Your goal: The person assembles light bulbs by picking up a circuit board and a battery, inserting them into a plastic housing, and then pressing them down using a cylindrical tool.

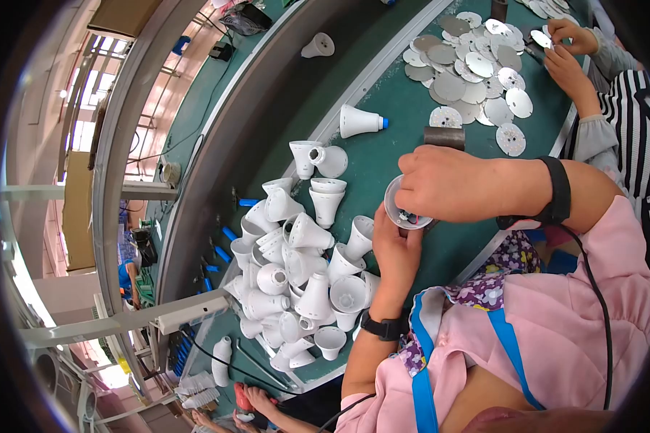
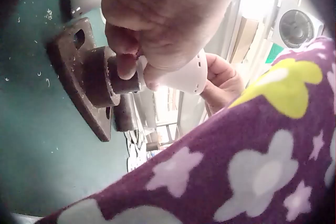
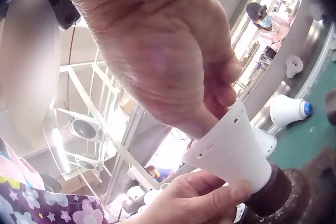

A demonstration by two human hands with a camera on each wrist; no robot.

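Note:
A white, cone-shaped lamp housing (image 3: 231,150) sits with its narrow end on a dark metal post (image 2: 100,79) that rises from a bolted base plate. My left hand (image 1: 397,252) pinches the narrow end near the post; its thumb and fingers show on both sides in the right wrist view. Over the wide mouth, my right hand (image 1: 448,184) curls its fingers at the rim, with some tips hidden inside the cup. Small electronic parts (image 1: 410,216) show within the mouth in the head view.
Many white lamp housings (image 1: 314,296) are heaped to the left on the green table. Flat round discs (image 1: 448,85) lie piled at the far right, where another person's hands (image 1: 567,65) work. A dark metal cylinder (image 1: 444,137) stands close beyond my right hand. A blue-tipped housing (image 1: 361,121) lies ahead.

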